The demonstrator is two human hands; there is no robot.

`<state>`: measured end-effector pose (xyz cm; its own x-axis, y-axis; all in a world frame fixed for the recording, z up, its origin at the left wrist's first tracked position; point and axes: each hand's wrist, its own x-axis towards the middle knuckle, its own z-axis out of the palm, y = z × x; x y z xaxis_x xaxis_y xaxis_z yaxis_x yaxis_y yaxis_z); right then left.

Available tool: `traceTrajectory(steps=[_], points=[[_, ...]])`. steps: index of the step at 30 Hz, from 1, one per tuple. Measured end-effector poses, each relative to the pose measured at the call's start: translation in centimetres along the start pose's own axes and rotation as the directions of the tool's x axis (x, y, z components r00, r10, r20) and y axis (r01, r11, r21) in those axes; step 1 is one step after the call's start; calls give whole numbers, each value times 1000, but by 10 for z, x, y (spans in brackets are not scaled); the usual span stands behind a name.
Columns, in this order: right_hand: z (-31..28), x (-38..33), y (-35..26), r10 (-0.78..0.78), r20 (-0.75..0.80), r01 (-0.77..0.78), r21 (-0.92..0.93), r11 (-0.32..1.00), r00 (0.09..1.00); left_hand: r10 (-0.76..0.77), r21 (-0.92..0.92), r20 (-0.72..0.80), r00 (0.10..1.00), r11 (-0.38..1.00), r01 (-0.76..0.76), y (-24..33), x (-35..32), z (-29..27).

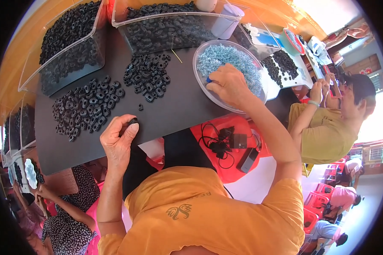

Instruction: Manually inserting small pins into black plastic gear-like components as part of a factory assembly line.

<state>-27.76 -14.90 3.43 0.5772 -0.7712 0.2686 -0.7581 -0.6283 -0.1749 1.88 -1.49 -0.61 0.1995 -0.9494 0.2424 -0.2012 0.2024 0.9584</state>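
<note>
My left hand (118, 137) is over the near edge of the dark table (174, 104), pinching a small black plastic piece (133, 121) between thumb and finger. My right hand (230, 85) reaches over a round clear bowl (195, 63) filled with tiny shiny silvery-blue pieces (238, 63). Its fingers are curled together near the bowl's left side; something blue (209, 79) shows at the fingertips. Whatever else they hold is too small to tell. Two heaps of black pieces, one left (87, 106) and one in the middle (147, 75), lie beyond my left hand. A single black piece (141, 107) sits apart.
Clear bins of black pieces stand at the back left (72, 70) and back middle (166, 34). A lilac jug (226, 23) is behind the bowl. Below the table, a red stool (217, 163) carries cables and dark boxes. Another person (332, 114) sits close on the right.
</note>
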Motion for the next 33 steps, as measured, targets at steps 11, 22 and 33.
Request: traceTrajectory(steps=[11,22,33], points=[[-1,5,1,225,112,-247,246,937,968,1,-17,5,1000,1000,-1,-3,0,-1],[6,-4,-1,74,-94,-47,266,963,993,28,18,-11,1000,999,-28,-1,-2,0],[10,1,-2,-43,-29,42,-30,999,999,1,15,-3,1000,1000,0,2,-1,-1]])
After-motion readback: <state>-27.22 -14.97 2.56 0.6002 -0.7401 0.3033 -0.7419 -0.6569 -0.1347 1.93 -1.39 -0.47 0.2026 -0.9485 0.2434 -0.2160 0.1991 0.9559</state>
